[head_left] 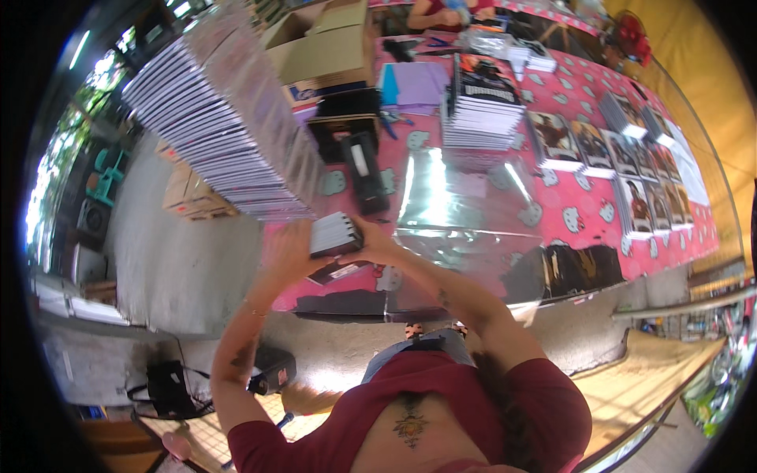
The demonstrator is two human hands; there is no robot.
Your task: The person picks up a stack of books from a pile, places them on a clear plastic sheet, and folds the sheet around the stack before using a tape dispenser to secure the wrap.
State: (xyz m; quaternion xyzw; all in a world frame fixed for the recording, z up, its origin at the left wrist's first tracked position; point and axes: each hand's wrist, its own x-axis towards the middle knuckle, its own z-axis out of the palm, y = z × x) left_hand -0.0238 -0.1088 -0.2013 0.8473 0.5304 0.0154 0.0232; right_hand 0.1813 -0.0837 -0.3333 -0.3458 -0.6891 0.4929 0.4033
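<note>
- Centrally, pink patterned table (473, 197): spans the upper right.
- Tall slanted stack of thin cases (221, 126), at 10 o'clock: seemingly the finished pile.
- Clear plastic sleeves (457, 213), at centre: a supply apparently left to use.
- Shorter stack of booklets (482, 106), at 12 o'clock.
- Left hand (288, 252): fingers curled, touching the small bundle's left edge.
- Right hand (377, 246): closed on the small bundle of cards (335, 234), just left of centre.

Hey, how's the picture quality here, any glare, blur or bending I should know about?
Head view: strong fisheye bending, so the table edge curves and the corners go black; white glare streaks the clear plastic sheet; the tall stack of flat packs is smeared; left hand and right hand, gripping a small card stack, look soft.
</note>
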